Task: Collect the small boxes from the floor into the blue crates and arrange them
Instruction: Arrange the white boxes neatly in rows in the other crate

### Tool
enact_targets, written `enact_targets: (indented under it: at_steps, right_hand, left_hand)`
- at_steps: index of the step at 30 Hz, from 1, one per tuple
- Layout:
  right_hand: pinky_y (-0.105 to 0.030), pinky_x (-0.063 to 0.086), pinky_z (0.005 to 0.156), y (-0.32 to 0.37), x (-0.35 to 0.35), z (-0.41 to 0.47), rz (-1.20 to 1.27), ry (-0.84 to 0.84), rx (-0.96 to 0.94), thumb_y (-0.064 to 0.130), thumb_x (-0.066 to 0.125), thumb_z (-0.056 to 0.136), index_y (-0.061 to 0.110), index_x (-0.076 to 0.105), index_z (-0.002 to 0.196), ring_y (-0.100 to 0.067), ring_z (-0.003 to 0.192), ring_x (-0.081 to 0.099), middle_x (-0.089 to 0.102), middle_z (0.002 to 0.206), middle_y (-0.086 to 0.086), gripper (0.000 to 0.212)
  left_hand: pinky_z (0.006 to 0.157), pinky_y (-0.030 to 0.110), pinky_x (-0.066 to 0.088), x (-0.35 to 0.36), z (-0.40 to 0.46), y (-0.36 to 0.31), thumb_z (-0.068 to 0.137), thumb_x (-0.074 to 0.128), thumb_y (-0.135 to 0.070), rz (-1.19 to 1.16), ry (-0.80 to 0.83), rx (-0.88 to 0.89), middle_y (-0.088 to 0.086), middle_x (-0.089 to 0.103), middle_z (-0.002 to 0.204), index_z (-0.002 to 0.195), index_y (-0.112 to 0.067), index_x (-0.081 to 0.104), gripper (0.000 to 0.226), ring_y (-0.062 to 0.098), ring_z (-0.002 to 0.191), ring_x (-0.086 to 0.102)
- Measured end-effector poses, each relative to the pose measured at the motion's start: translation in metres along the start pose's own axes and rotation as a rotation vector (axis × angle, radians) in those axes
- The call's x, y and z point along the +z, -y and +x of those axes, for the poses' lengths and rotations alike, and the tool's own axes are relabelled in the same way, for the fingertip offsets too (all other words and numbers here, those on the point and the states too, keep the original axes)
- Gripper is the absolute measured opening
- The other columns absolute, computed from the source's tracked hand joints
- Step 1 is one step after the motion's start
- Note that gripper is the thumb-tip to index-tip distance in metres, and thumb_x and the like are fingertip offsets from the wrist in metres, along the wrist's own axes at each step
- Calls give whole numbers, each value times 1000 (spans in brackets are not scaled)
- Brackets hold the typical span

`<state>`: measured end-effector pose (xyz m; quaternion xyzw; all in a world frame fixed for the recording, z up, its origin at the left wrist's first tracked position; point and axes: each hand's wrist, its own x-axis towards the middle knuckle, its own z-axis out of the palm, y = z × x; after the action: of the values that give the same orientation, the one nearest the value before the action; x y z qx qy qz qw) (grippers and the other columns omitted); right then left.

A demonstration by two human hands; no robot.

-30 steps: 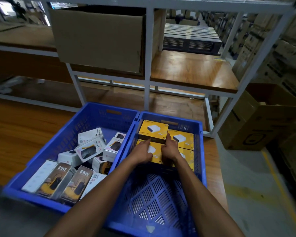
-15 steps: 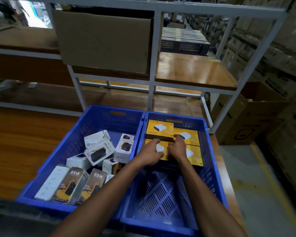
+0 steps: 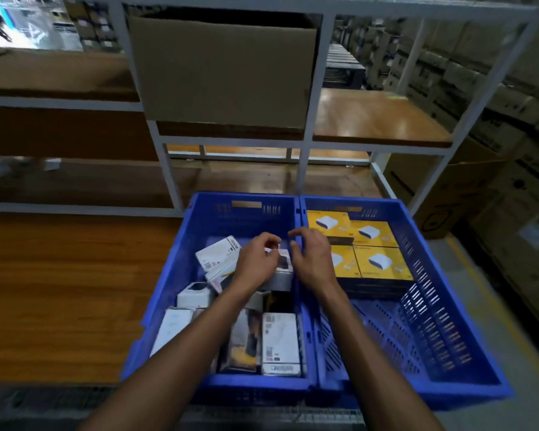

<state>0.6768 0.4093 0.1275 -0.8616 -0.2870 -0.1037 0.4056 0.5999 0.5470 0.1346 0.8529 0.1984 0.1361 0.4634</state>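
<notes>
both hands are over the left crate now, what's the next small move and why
Probably lower both hands and grip the small box with the dark picture just beneath them. The left hand and right hand hover with loosely curled fingers and hold nothing. The left crate is a loose jumble, while the right crate has neat yellow boxes at its far end and bare floor nearer.

A large open cardboard carton point(image 3: 221, 70) sits on a white metal shelving rack point(image 3: 313, 144) at twelve o'clock. Wooden shelf boards point(image 3: 377, 116) lie at one o'clock; stacked cartons point(image 3: 492, 98) line the aisle at two o'clock.
</notes>
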Motion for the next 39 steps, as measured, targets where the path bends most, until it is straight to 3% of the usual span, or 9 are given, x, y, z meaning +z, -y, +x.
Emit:
enact_targets:
  at_steps: [7, 12, 17, 21, 24, 27, 31, 35, 39]
  right_hand:
    - [-39, 46, 97, 38, 51, 3, -29, 316, -11, 13, 56, 96, 12, 63, 129, -31, 117, 59, 65, 125, -10, 33]
    - [-44, 46, 101, 47, 82, 27, -57, 552, 48, 13, 50, 100, 4, 51, 140, -39, 126, 58, 62, 137, -22, 41]
    - [-36, 36, 91, 50, 101, 46, -70, 714, 63, 23, 43, 109, 5, 49, 140, -40, 129, 55, 59, 140, -24, 36]
    - [-35, 38, 96, 44, 103, 51, -120, 771, 26, 34, 54, 104, 8, 52, 140, -35, 128, 56, 62, 137, -20, 45]
    - [-37, 41, 95, 39, 98, 52, -152, 814, -13, 42, 59, 101, 10, 60, 130, -34, 120, 60, 68, 124, -17, 43]
    - [-38, 50, 83, 41, 94, 52, -256, 872, -35, 56, 52, 101, 16, 70, 102, -32, 100, 65, 74, 106, -13, 44]
    - [-33, 43, 74, 49, 87, 52, -313, 1041, 10, 64, 44, 102, 22, 71, 85, -24, 83, 61, 71, 90, -4, 52]
    - [-37, 52, 82, 50, 86, 52, -300, 1075, 63, 62, 46, 102, 22, 73, 86, -23, 88, 66, 72, 87, 0, 51]
    - [-42, 56, 84, 45, 89, 55, -175, 842, 125, 45, 57, 100, 19, 71, 106, -26, 100, 67, 76, 102, -8, 30]
  left_hand:
    - [103, 49, 48, -52, 6, 59, 83, 51, -31, 346, 63, -180, 13, 57, 134, 131, -27, 58, 49, 38, 124, 55]
    - [112, 48, 42, -63, 13, 80, 96, 63, -42, 489, 122, -257, 17, 49, 147, 148, -20, 48, 59, 41, 137, 46]
    - [107, 43, 44, -82, 34, 84, 99, 53, -12, 383, 27, -207, 17, 55, 140, 140, -15, 57, 41, 38, 128, 53]
    - [107, 43, 47, -96, 58, 87, 93, 58, -6, 461, 146, -214, 15, 53, 146, 148, -16, 50, 57, 36, 133, 52]
    - [111, 38, 43, -96, 68, 90, 93, 66, -10, 511, 308, -223, 14, 47, 157, 157, -16, 40, 69, 33, 141, 48]
    - [114, 34, 38, -92, 77, 93, 93, 78, -29, 563, 391, -151, 12, 44, 161, 160, -14, 36, 80, 31, 145, 45]
    - [121, 46, 34, -88, 90, 93, 89, 77, -46, 748, 612, -71, 11, 35, 166, 164, -23, 24, 94, 37, 150, 35]
    - [110, 57, 44, -86, 96, 103, 71, 82, -67, 839, 651, -54, 6, 48, 150, 155, -33, 33, 103, 35, 137, 45]
    - [95, 44, 54, -96, 97, 112, 72, 81, -69, 465, 432, -45, 0, 63, 132, 138, -26, 49, 85, 23, 116, 61]
